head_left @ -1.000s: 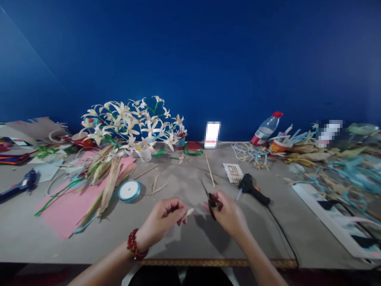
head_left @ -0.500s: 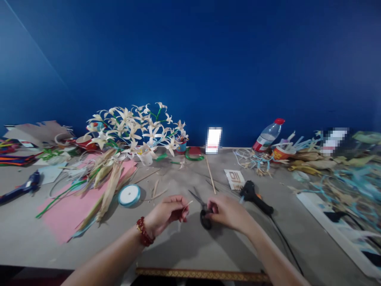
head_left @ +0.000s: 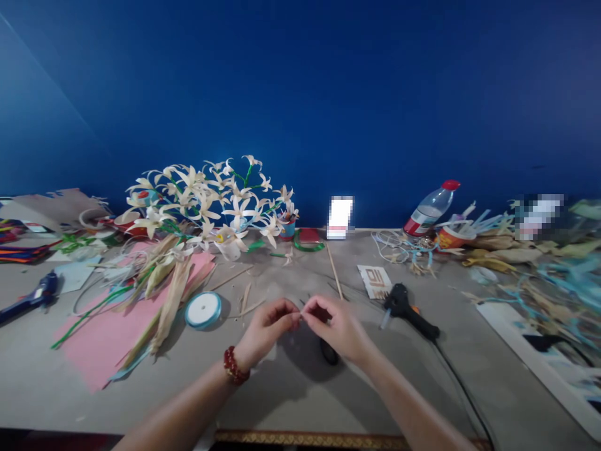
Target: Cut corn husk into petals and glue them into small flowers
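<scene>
My left hand [head_left: 276,322], with a dark red beaded bracelet at the wrist, is closed in a pinch. My right hand [head_left: 334,326] pinches at the same spot, the fingertips of both hands meeting. Between them is a thin pale strip [head_left: 301,316], mostly hidden by the fingers. Under my right hand lie black-handled scissors [head_left: 329,352] on the grey table, their blades largely covered. To the left of my hands is a spool of light blue ribbon [head_left: 203,310]. A black glue gun [head_left: 410,313] lies to the right, its cord running toward the front edge.
White artificial flowers [head_left: 211,200] stand at the back left. Dried husks [head_left: 173,300] lie on pink paper [head_left: 106,351]. A wooden stick [head_left: 335,270] and a white card [head_left: 374,282] lie ahead. A tilted bottle [head_left: 432,210] and a power strip [head_left: 530,369] are at right. A blue glue gun [head_left: 40,294] is far left.
My right hand has left the scissors, which stay on the table, and moved left to meet my left hand's fingertips at the strip. The view has shifted slightly.
</scene>
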Demonstrator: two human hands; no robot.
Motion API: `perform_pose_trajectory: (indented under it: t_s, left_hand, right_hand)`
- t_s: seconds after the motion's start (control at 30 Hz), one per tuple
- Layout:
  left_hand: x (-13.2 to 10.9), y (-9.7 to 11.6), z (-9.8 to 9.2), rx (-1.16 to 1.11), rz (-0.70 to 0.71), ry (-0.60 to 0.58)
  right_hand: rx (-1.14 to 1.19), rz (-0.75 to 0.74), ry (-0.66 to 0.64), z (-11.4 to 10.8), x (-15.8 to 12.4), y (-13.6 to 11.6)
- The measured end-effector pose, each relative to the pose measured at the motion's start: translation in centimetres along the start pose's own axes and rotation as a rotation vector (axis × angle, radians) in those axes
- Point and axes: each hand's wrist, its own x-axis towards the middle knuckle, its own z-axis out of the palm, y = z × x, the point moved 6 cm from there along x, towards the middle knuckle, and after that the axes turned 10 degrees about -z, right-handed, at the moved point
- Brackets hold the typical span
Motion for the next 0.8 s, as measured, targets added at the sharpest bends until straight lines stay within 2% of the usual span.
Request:
perform_pose_trajectory:
  t_s: [0.13, 0.3, 0.43, 0.57, 0.63, 0.7, 0.8]
  left_hand:
    - [-0.1, 0.5, -0.6, 0.295, 0.125, 0.13]
    - [-0.5, 0.7, -0.8, 0.52, 0.199, 0.263]
    - [-0.2, 0.6, -1.1, 0.577, 0.234, 0.292]
    - [0.3, 0.0, -2.8, 0.526, 0.177, 0.366]
    - [0.4, -0.1, -3.1, 0.419, 0.155, 0.336]
    - [0.2, 0.4, -2.5, 0.362, 0.179, 0.256]
    - [-0.5, 1.4, -0.8, 0.468, 0.281, 0.185]
  right_hand:
    - [-0.034, 0.002, 0.054, 0.7, 0.0, 0.3]
    - [-0.069, -0.031, 0.116, 1.9, -0.7, 0.7]
    - [-0.035, -0.074, 0.17, 1.7, -1.2, 0.4]
    - [0.054, -0.072, 0.284, 0.3, -1.6, 0.4]
    - [0.095, -0.047, 0.299, 0.0, -1.7, 0.7]
    - [0.109, -0.032, 0.264, 0.2, -1.6, 0.9]
    - [0.102, -0.034, 0.21, 0.9, -1.3, 0.9]
